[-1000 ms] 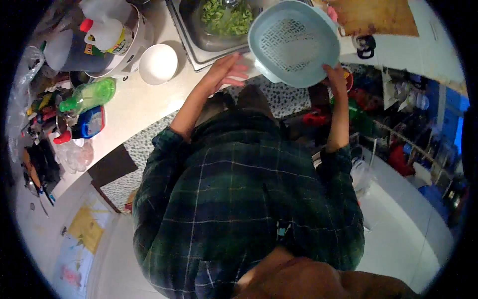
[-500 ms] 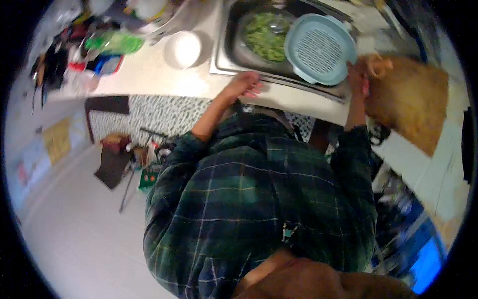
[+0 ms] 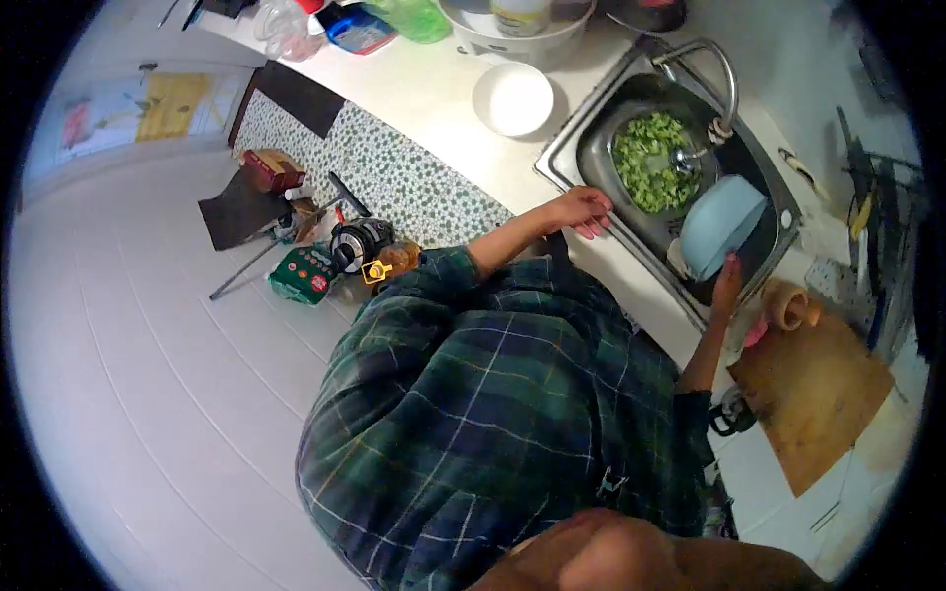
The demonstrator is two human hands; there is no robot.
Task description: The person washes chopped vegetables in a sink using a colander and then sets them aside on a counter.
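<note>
My right hand (image 3: pixel 727 284) grips the edge of a light blue plastic colander (image 3: pixel 722 227), which is tilted on its side over the right part of the steel sink (image 3: pixel 581 148). Chopped green vegetables (image 3: pixel 652 163) lie in a round vessel in the sink, left of the colander and below the tap (image 3: pixel 731 94). At the sink's front rim rests my left hand (image 3: pixel 579 211), holding nothing, its fingers loosely bent and somewhat apart.
A white bowl (image 3: pixel 513 99) stands on the counter left of the sink, near a large white basin (image 3: pixel 522 37). A wooden board (image 3: pixel 813 399) lies right of the sink, with a brown ring-shaped thing (image 3: pixel 788 303) at its edge. Bottles (image 3: pixel 360 28) stand farther left.
The colander has gone from lying flat, holes in view, to tilted on its side lower in the sink, with my right hand on it. The camera view has turned.
</note>
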